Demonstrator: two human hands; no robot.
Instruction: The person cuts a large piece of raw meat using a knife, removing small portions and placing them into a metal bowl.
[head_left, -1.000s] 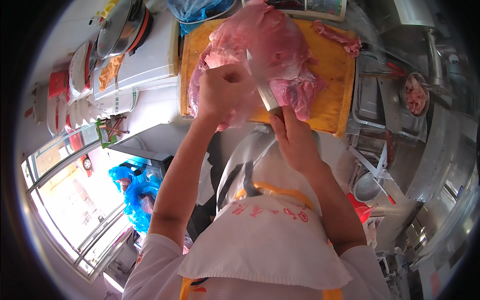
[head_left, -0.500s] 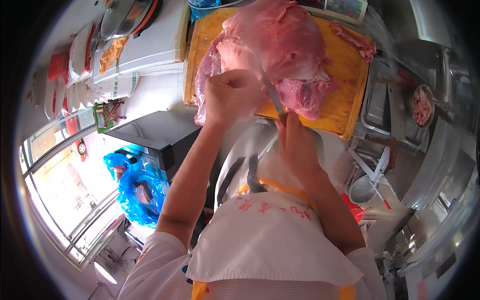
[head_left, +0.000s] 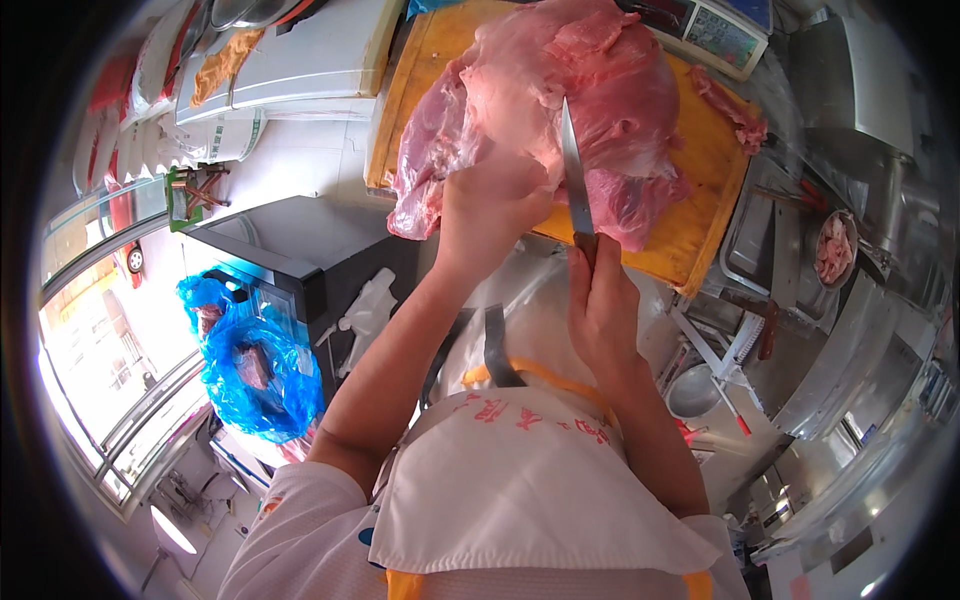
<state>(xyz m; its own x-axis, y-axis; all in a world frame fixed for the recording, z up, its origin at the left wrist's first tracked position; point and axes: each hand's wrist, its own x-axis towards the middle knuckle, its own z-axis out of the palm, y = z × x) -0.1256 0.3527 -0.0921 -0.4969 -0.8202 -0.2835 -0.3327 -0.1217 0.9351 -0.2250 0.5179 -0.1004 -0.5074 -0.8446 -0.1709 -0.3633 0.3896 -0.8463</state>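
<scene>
A large slab of raw pink meat (head_left: 620, 100) covers much of a yellow cutting board (head_left: 690, 235) ahead of me. My right hand (head_left: 606, 300) is wrapped round the handle of a knife (head_left: 576, 175), just off the board's near edge. The narrow blade points away from me, across the slab, its tip near the slab's middle. Against the near part of the meat, my left hand (head_left: 490, 215) is closed, fingers curled and partly hidden, seemingly gripping the flesh left of the blade.
A thin strip of meat (head_left: 732, 112) lies along the board's right side. Behind it stands a scale (head_left: 722, 42). Meat pieces fill a bowl (head_left: 834, 248) at the right, beside metal trays. At the left are a dark cabinet (head_left: 290, 235) and a blue plastic bag (head_left: 235, 375) holding meat.
The blade has swung from leaning left to pointing nearly straight ahead, its full length now showing. Both hands have come slightly nearer me. My view has shifted a little.
</scene>
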